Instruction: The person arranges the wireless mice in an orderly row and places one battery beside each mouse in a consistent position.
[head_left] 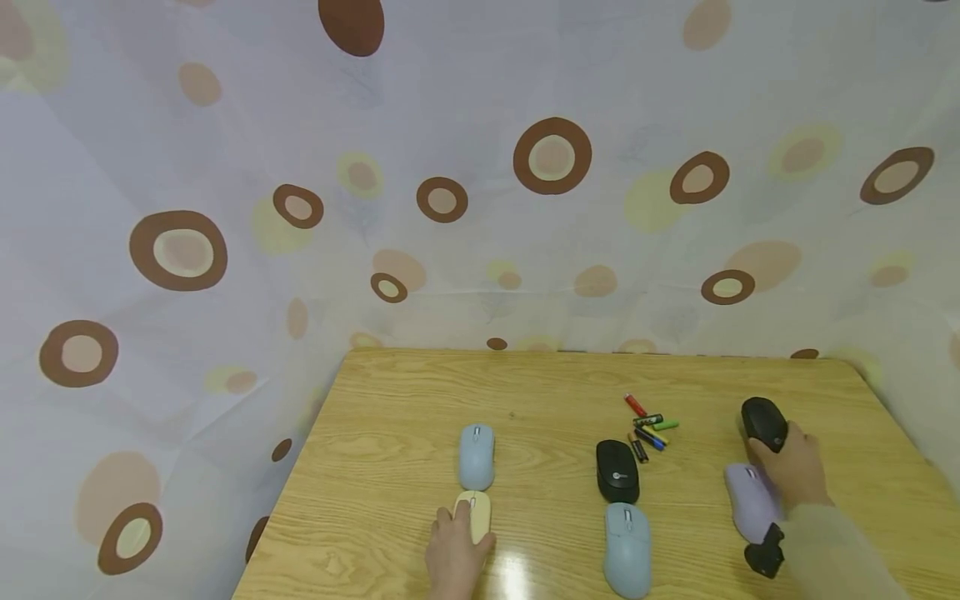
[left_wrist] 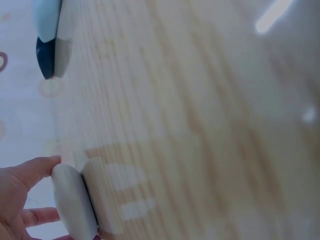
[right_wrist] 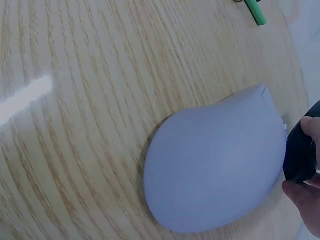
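My left hand (head_left: 452,554) holds a pale yellow computer mouse (head_left: 480,515) on the wooden table. In the left wrist view, thumb and fingers lie around the sides of that mouse (left_wrist: 72,202). A light blue mouse (head_left: 477,457) sits directly beyond it. On the right side, my right hand (head_left: 798,468) grips a black mouse (head_left: 763,423) by its near end. The right wrist view shows thumb and fingers on both sides of the black mouse (right_wrist: 299,152). Just nearer than it lies a lilac mouse (head_left: 750,502), close to my right wrist.
Between the hands, another black mouse (head_left: 618,472) stands end to end with a second light blue mouse (head_left: 628,550). Several small batteries, among them a red one (head_left: 635,405) and a green one (head_left: 666,425), lie loosely heaped behind. A dotted curtain (head_left: 480,250) borders the wooden table (head_left: 405,383).
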